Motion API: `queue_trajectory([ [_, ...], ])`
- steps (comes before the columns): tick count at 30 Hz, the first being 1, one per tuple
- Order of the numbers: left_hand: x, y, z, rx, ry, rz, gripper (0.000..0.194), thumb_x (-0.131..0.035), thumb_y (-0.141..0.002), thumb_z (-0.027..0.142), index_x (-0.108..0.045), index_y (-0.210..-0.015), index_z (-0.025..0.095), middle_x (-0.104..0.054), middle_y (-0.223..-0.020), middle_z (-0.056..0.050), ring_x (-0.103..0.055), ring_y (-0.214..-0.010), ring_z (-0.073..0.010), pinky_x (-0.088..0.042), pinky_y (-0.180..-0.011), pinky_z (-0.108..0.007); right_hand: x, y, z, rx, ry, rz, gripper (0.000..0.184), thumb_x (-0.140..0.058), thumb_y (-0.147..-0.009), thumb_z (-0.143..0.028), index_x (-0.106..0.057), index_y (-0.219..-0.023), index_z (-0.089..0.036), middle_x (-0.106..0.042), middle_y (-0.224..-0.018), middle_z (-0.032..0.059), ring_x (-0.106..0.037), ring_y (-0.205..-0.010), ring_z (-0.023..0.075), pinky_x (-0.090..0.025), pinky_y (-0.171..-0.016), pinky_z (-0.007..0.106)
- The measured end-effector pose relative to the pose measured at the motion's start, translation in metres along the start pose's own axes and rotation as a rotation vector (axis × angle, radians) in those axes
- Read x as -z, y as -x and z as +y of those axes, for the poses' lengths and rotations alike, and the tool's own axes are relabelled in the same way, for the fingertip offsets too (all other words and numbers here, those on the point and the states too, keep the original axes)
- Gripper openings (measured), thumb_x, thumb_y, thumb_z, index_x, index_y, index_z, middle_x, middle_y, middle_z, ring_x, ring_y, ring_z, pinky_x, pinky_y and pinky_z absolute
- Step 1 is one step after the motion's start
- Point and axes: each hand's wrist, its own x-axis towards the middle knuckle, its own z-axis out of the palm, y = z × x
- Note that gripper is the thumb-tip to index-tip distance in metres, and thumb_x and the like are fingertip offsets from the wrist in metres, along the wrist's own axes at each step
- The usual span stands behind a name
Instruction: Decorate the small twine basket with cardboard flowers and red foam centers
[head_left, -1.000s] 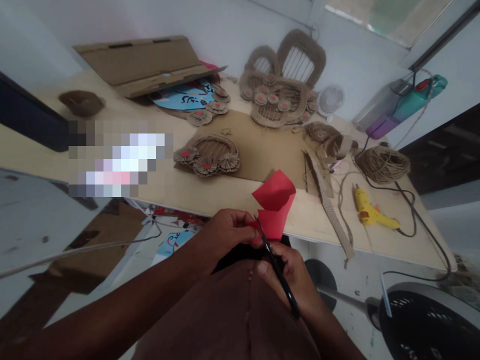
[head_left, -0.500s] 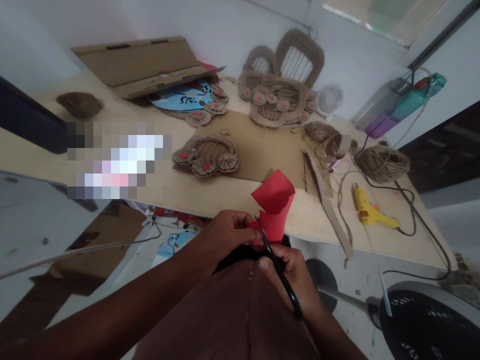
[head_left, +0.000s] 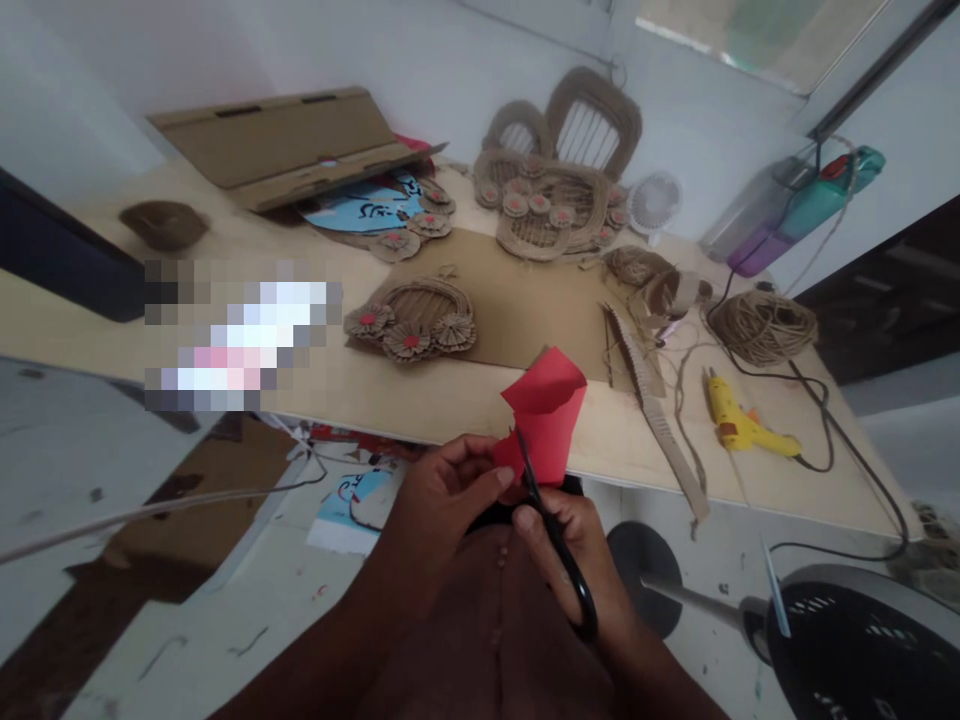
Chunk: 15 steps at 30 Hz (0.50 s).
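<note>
In front of my body, at the table's near edge, a curled sheet of red paper [head_left: 551, 430] stands between my hands. My left hand [head_left: 457, 490] pinches its left edge between thumb and fingers. My right hand [head_left: 574, 550] is wrapped round a pair of black-handled scissors [head_left: 559, 540], whose blades point up and lie against the paper. How far the blades are apart is hard to see. Beyond the paper a small twine-wrapped frame [head_left: 420, 300] with pleated cardboard rosettes [head_left: 407, 341] rests on a brown cardboard sheet [head_left: 525, 300].
On the right lie a yellow glue gun [head_left: 742, 420] with its cable, a twine ball [head_left: 765, 325] and a corrugated cardboard strip [head_left: 656, 420]. Twine-wrapped frames [head_left: 592, 125] lean on the wall beside a small white fan [head_left: 654, 202]. An opened cardboard box [head_left: 285, 145] stands back left.
My left hand has shifted slightly and its thumb now lies higher on the paper's left edge. The scissors stay against the paper. The view has tilted a little.
</note>
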Motion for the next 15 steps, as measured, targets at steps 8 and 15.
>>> queue_trajectory([
  [8,-0.008,-0.002,0.009,-0.114,0.023,0.011,0.012,-0.075,-0.067,0.023,-0.064,-0.067,0.019,-0.065,-0.059,0.005,-0.055,-0.054,-0.0083,-0.044,-0.055,-0.019,-0.011,-0.008,-0.012,0.100,-0.093,0.050,0.047,-0.052,-0.086,-0.058,-0.067,-0.074,-0.015,-0.049,-0.061,0.0005,-0.050,-0.064,0.0176,-0.046,-0.068,0.030],
  [15,-0.015,-0.007,0.068,-0.205,-0.208,-0.177,0.010,-0.073,-0.066,0.018,-0.064,-0.062,0.020,-0.067,-0.058,0.004,-0.057,-0.054,-0.0098,-0.043,-0.053,-0.019,-0.010,-0.015,-0.040,0.239,-0.094,0.141,0.044,-0.058,-0.083,-0.057,-0.069,-0.086,-0.015,-0.055,-0.066,0.0020,-0.050,-0.062,0.0157,-0.041,-0.054,0.024],
])
